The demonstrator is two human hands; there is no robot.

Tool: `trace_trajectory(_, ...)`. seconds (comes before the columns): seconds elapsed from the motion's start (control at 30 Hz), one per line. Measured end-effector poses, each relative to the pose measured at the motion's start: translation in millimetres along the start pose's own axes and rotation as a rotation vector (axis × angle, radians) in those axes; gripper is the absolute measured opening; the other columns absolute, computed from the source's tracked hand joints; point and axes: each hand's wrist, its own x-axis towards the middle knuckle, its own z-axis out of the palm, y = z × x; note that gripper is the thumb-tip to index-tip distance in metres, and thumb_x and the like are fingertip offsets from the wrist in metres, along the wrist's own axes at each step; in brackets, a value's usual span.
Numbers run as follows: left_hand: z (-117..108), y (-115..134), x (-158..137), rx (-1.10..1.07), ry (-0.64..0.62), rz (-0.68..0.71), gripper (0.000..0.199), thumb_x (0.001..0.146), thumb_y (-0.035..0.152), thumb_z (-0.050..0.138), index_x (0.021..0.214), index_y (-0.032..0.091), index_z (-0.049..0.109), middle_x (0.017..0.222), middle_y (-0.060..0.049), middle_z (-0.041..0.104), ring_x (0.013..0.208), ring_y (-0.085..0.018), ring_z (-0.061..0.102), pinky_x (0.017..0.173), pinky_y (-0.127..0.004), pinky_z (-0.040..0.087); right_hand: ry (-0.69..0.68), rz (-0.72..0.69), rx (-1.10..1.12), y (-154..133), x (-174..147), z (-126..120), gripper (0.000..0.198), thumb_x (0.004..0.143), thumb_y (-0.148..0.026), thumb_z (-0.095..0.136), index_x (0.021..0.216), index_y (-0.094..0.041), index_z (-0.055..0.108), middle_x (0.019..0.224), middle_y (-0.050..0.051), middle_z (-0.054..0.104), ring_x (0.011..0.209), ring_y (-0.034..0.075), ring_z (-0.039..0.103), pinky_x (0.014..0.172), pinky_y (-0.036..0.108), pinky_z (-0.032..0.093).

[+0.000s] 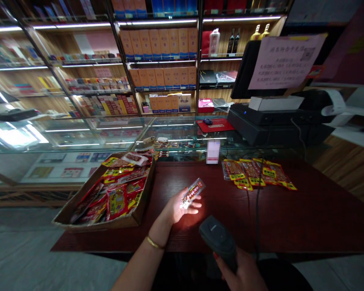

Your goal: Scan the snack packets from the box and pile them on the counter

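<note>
My left hand [176, 207] holds a small clear-and-red snack packet [194, 192] above the dark red table, the packet resting across the palm with the thumb on it. A bright patch of light falls on its lower end and on my fingers. My right hand [242, 268] is wrapped round the handle of a black barcode scanner [217, 238], whose head points toward the packet. The scanner and the packet are apart. To the left, a cardboard box [141, 210] holds many red and yellow snack packets [117, 202].
Several flat snack packets [250, 171] lie on the table [176, 238] at the right, with a cable [259, 210] running across. Behind stand a small upright card [212, 152], a glass counter [176, 129], a mouse [207, 121] and a monitor [245, 68]. Stocked shelves line the back.
</note>
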Motion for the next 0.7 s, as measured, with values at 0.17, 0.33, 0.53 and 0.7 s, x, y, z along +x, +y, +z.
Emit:
trace_trajectory(0.17, -0.4, -0.5, 1.1, 0.015, -0.015, -0.018, 0.055, 0.099, 0.059, 0.047, 0.116, 0.013, 0.072, 0.128, -0.019, 0.071, 0.089, -0.023, 0.074, 0.073, -0.033, 0.059, 0.033, 0.005, -0.023, -0.1, 2.5, 1.2, 0.037, 0.089, -0.057, 0.063, 0.084, -0.025, 0.081, 0.063, 0.008, 0.076, 0.057, 0.030, 0.071, 0.069, 0.040, 0.058)
trace_trajectory(0.33, 0.7, -2.7, 0.8, 0.055, 0.000, 0.007, 0.053, 0.096, 0.060, 0.053, 0.116, 0.014, 0.071, 0.126, -0.018, 0.071, 0.090, -0.024, 0.073, 0.077, -0.037, 0.059, -0.031, 0.005, 0.014, -14.7, 6.6, 0.5, 0.030, 0.088, -0.051, 0.066, 0.077, -0.025, 0.078, 0.055, 0.005, 0.071, 0.047, 0.026, 0.065, 0.057, 0.035, 0.052)
trace_trajectory(0.53, -1.3, -8.0, 8.6, 0.088, -0.021, -0.031, 0.043, 0.097, 0.054, 0.053, 0.109, 0.019, 0.075, 0.120, -0.016, 0.074, 0.093, -0.025, 0.074, 0.092, -0.043, 0.057, -0.048, -0.005, -0.012, -21.7, 10.0, -2.4, 0.030, 0.092, -0.048, 0.062, 0.084, -0.024, 0.079, 0.057, 0.005, 0.072, 0.052, 0.027, 0.068, 0.062, 0.035, 0.053)
trace_trajectory(0.7, -3.5, -8.8, 10.9, 0.050, -0.047, -0.043, 0.044, 0.098, 0.051, 0.052, 0.110, 0.016, 0.076, 0.121, -0.017, 0.074, 0.095, -0.026, 0.074, 0.089, -0.041, 0.057, -0.027, -0.019, -0.035, -26.9, 12.7, -2.4, 0.027, 0.092, -0.043, 0.063, 0.094, -0.023, 0.080, 0.081, 0.011, 0.083, 0.071, 0.032, 0.076, 0.074, 0.037, 0.056)
